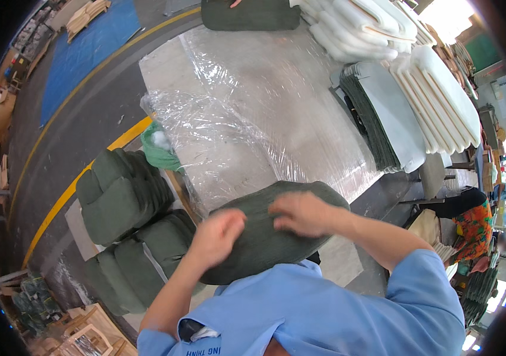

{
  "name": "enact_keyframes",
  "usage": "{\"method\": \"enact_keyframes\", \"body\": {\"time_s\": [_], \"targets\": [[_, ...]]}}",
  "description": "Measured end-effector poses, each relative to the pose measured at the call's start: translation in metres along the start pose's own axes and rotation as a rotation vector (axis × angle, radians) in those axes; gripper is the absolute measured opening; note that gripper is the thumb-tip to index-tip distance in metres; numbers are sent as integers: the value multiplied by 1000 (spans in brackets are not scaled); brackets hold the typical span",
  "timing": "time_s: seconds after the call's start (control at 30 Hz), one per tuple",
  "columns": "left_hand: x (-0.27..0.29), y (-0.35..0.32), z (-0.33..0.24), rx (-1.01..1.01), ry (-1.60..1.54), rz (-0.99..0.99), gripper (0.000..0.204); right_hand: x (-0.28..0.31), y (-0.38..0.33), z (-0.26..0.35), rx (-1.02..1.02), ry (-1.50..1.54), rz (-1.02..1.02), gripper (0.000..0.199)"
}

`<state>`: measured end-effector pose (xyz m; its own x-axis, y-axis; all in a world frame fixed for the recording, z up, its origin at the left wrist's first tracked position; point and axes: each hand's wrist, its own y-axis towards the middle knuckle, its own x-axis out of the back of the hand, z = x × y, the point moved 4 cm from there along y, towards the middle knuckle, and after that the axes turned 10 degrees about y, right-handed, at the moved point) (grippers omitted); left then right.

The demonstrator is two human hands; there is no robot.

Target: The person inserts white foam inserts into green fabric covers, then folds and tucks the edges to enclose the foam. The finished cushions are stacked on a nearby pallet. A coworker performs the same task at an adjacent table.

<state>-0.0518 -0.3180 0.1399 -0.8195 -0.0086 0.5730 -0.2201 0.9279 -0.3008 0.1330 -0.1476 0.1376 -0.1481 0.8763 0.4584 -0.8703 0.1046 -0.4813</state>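
A dark green upholstered pad [256, 237] with rounded ends lies across the table's near edge, up against my body. Above its left part is my left hand [220, 237], its fingers curled closed; whatever they may hold is hidden. My right hand [300, 213] hovers over or touches the middle of the pad, with its fingers apart and slightly blurred. I cannot tell whether its fingertips press on the fabric.
Clear plastic film covers the table [276, 101]. Stacked green cushions [125, 196] stand at the left beside a green bag [159, 148]. Grey-green panels [383, 115] and white foam pads [436, 101] are piled at the right. Another green pad [250, 18] lies at the far edge under another person's hand.
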Motion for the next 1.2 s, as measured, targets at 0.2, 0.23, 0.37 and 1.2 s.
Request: {"method": "enact_keyframes", "body": {"time_s": [0.2, 0.23, 0.37, 1.2], "targets": [[-71, -48, 11, 36, 401, 319, 62, -62, -24, -4, -123, -296, 145, 75], [-74, -40, 14, 86, 430, 346, 64, -64, -18, -10, -151, -306, 152, 77], [-82, -22, 30, 142, 486, 354, 67, -68, -3, -25, -149, -315, 125, 80], [-32, -74, 64, 847, 209, 115, 130, 17, -50, -121, -844, 166, -156, 131]]}}
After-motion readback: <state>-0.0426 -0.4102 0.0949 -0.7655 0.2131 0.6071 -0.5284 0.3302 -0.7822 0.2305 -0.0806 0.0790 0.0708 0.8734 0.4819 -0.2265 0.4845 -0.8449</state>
